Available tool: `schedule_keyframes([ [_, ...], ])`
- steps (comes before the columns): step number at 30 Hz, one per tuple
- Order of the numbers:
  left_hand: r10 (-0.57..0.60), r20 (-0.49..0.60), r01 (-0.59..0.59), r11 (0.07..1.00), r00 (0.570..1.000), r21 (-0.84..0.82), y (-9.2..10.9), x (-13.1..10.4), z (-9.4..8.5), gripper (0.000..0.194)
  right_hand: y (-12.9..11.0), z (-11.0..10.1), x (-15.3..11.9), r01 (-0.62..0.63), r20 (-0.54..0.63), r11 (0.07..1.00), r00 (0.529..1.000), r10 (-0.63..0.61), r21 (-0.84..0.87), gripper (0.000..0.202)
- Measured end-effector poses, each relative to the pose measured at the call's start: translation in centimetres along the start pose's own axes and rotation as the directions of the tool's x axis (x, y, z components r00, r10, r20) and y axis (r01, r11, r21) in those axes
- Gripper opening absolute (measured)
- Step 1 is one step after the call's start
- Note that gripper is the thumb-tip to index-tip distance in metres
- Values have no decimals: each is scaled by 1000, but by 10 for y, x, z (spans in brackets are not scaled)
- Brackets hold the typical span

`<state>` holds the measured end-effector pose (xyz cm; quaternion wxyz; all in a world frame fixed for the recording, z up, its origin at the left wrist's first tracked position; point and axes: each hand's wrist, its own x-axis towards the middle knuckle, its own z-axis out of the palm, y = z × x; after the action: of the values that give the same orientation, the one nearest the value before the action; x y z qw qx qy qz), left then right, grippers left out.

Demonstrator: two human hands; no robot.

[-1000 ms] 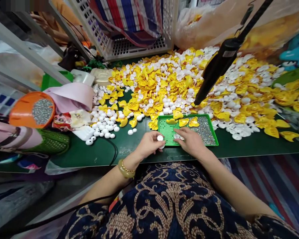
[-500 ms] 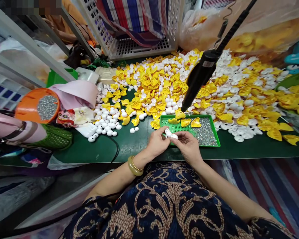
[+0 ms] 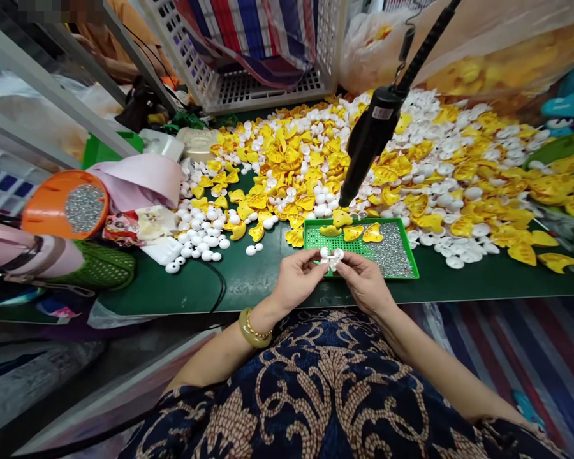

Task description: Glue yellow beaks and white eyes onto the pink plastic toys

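Between my hands, at the near edge of a green tray, is a small white plastic part (image 3: 331,260) with rounded ends. My left hand (image 3: 298,278) pinches its left side between thumb and fingers. The right side of the same part is gripped by my right hand (image 3: 363,280). Just beyond them, the green tray (image 3: 415,264) holds small metal screws (image 3: 387,250) and several yellow pieces (image 3: 372,233). A black hanging screwdriver (image 3: 370,137) points down at the tray's far edge.
A large heap of yellow and white pieces (image 3: 287,153) spreads behind the tray. White eye-shaped parts (image 3: 205,234) lie to the left, near an orange bowl (image 3: 48,203) with screws. A white crate (image 3: 263,99) stands at the back; a cable (image 3: 220,280) crosses the table's front edge.
The white part has turned between my fingers, and its two rounded ends now face up side by side. The view has shifted slightly, and the hanging screwdriver appears a little further left.
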<state>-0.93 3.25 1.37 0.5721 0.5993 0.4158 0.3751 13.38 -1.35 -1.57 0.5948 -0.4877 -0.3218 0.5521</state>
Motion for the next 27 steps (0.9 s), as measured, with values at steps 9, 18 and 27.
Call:
schedule_keyframes([
  [9,338,19,-325,885,941,335,3,-7,3,18,2,2,-3,-58,75,995,996,52,86,33],
  [18,340,-2,-319,885,941,338,0,-10,4,15,3,6,-4,-98,61,983,994,89,157,37],
  [27,421,141,-429,740,896,517,5,-11,-2,14,18,-6,-3,36,50,999,998,-36,-13,29],
])
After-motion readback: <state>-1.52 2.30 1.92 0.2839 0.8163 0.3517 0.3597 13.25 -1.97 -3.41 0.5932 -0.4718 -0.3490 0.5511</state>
